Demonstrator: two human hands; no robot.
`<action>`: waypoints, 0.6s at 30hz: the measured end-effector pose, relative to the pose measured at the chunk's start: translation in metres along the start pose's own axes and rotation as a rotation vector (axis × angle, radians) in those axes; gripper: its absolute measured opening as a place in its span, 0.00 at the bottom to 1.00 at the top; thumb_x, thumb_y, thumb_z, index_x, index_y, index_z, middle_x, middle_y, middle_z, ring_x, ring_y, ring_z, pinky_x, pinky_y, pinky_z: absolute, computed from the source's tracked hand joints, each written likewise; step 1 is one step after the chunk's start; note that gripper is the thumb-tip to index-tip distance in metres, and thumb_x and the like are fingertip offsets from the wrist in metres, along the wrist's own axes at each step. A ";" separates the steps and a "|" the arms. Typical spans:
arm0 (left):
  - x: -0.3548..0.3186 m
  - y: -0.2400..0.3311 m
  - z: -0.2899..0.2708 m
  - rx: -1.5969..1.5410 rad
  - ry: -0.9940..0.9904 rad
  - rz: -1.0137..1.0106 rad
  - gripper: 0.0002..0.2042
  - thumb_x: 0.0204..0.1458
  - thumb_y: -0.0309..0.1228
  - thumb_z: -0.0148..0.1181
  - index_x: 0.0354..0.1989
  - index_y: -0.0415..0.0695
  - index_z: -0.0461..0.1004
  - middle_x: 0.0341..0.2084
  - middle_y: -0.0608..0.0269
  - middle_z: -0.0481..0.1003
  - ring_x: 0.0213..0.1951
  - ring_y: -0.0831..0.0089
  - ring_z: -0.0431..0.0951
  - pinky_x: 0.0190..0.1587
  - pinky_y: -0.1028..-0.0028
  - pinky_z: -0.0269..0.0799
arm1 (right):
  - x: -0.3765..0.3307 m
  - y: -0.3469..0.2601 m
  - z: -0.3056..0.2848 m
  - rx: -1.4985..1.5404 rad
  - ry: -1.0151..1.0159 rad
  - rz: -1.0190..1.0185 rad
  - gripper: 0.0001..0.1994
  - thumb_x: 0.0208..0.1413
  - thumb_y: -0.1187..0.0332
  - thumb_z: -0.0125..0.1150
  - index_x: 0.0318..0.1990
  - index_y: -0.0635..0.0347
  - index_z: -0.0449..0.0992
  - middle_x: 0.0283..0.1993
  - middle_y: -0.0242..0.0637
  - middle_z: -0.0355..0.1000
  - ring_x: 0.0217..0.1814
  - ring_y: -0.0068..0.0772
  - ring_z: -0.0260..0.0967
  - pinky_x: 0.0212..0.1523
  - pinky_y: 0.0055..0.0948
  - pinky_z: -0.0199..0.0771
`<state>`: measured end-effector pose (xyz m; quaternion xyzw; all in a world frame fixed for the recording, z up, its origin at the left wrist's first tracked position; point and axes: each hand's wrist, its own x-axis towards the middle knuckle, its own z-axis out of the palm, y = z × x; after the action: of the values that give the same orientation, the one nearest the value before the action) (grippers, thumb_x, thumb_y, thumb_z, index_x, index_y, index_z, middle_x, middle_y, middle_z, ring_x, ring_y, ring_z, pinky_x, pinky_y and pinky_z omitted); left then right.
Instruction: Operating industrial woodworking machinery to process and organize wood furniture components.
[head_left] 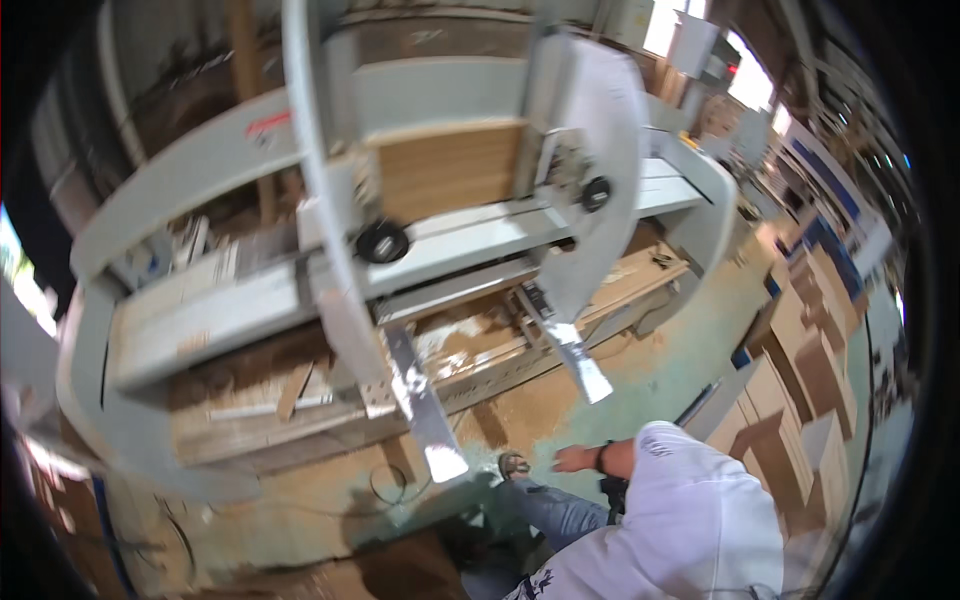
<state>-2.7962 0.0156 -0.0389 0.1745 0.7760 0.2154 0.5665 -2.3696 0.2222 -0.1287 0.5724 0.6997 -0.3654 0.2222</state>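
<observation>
Big grey machine [475, 235] takes up most of the view, standing on a dusty floor [645, 385]; stacked boards [832, 382] to the right, wood-grained panel [450, 165] upright in the machine, shiny metal arm [577, 362] jutting out; right hand [573, 459] near that arm but apart, fingers loosely extended, nothing seen held; left hand out of view, fingers can't be told; no handling visible, so what's done or left can't be judged

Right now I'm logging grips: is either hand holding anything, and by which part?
The right hand appears to hold nothing; the left hand is out of view, so its hold cannot be told.
</observation>
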 end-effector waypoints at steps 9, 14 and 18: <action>-0.024 0.165 0.086 -0.112 -0.407 -0.175 0.24 0.55 0.41 0.42 0.54 0.36 0.56 0.55 0.46 0.57 0.57 0.56 0.57 0.56 0.58 0.51 | -0.284 0.127 0.051 0.572 0.394 0.641 0.24 0.47 0.48 0.48 0.34 0.64 0.75 0.35 0.50 0.72 0.40 0.49 0.68 0.41 0.41 0.67; -0.035 0.249 0.205 0.252 -0.791 -0.042 0.20 0.56 0.40 0.44 0.50 0.37 0.59 0.48 0.50 0.64 0.51 0.61 0.65 0.51 0.62 0.61 | -0.360 0.128 0.137 1.446 0.431 0.985 0.25 0.47 0.54 0.55 0.49 0.63 0.68 0.38 0.41 0.72 0.33 0.34 0.70 0.32 0.34 0.73; -0.112 0.292 0.327 0.447 -0.902 0.033 0.19 0.55 0.39 0.45 0.49 0.37 0.60 0.44 0.50 0.67 0.46 0.61 0.69 0.47 0.64 0.66 | -0.388 0.142 0.152 1.891 0.506 1.049 0.25 0.50 0.51 0.52 0.49 0.61 0.67 0.41 0.39 0.71 0.36 0.37 0.71 0.33 0.39 0.73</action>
<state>-2.4435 0.2498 0.1196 0.3797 0.4783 -0.0441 0.7907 -2.1537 -0.1310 0.0209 0.7944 -0.1648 -0.4851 -0.3263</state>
